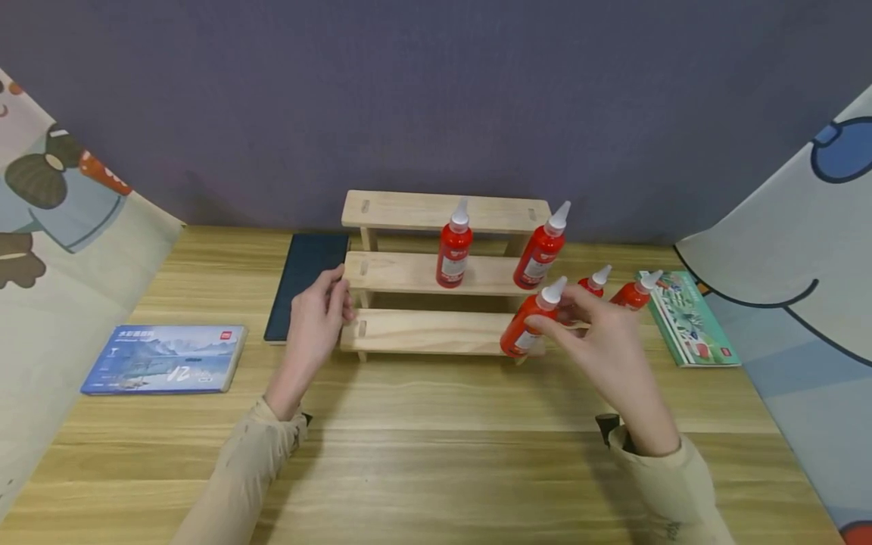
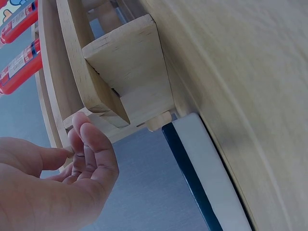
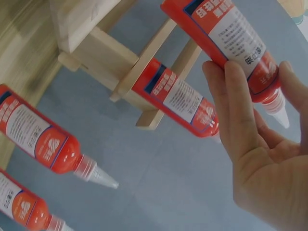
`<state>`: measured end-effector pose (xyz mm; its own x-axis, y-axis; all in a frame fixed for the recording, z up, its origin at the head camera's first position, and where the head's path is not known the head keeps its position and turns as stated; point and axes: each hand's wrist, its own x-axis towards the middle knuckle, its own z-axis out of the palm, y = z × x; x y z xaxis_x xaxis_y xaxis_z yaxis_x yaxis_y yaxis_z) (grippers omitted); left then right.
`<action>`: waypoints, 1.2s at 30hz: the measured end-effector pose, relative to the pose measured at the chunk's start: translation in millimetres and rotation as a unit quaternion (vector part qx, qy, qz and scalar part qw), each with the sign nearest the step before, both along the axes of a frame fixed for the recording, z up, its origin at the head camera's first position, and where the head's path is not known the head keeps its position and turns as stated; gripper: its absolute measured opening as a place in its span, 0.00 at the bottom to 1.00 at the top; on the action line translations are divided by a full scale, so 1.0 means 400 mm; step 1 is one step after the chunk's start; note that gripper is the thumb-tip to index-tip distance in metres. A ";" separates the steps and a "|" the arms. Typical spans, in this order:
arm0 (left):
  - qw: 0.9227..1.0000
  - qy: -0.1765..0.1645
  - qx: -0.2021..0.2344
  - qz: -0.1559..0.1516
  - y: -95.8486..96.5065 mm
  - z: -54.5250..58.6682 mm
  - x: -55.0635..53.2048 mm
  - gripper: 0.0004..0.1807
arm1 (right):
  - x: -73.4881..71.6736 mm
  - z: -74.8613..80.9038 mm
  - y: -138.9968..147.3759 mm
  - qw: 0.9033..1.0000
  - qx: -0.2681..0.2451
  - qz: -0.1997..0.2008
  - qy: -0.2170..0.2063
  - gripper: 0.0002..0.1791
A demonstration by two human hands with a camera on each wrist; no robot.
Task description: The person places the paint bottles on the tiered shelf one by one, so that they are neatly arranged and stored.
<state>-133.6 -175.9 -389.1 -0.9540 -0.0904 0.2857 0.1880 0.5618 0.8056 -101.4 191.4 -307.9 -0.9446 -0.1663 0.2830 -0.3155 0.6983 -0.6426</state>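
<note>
My right hand [image 1: 606,341] holds a red squeeze bottle [image 1: 527,325] with a white nozzle cap, thumb on one side and fingers on the other. The bottle overlaps the right end of the lowest step of a three-step wooden rack [image 1: 436,333]; the right wrist view shows my fingers [image 3: 238,96] near its cap end. At the rack's left end is my left hand [image 1: 319,306], fingers loosely bent, fingertips right at the steps' ends. In the left wrist view its thumb [image 2: 53,159] stays apart from the bent fingers. Two similar bottles stand on the middle step, one centred [image 1: 454,253], one at right [image 1: 540,257].
Two more red bottles [image 1: 633,295] stand right of the rack, partly behind my right hand. A green illustrated box [image 1: 695,322] lies beyond them. On the left are a dark flat book-like object [image 1: 289,276] and a blue paint box [image 1: 166,359]. A grey-blue wall [image 1: 436,98] rises behind.
</note>
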 end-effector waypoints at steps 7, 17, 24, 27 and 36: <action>1.000 -0.004 0.004 -0.001 0.001 0.000 0.000 0.21 | -0.006 -0.003 -0.030 1.000 0.014 0.015 -0.009 0.19; 1.000 -0.003 0.004 0.000 0.001 0.001 0.000 0.21 | -0.011 -0.006 -0.069 0.998 -0.019 0.045 -0.026 0.19; 1.000 -0.003 0.004 0.000 0.001 0.002 0.000 0.21 | -0.013 -0.002 -0.095 0.998 -0.027 0.052 -0.016 0.19; 1.000 -0.004 0.004 -0.002 0.002 0.003 0.000 0.21 | -0.016 0.000 -0.107 0.998 -0.030 0.052 -0.012 0.19; 1.000 -0.002 -0.001 -0.001 0.001 0.003 0.000 0.21 | -0.035 0.004 -0.149 0.996 -0.040 0.073 0.026 0.18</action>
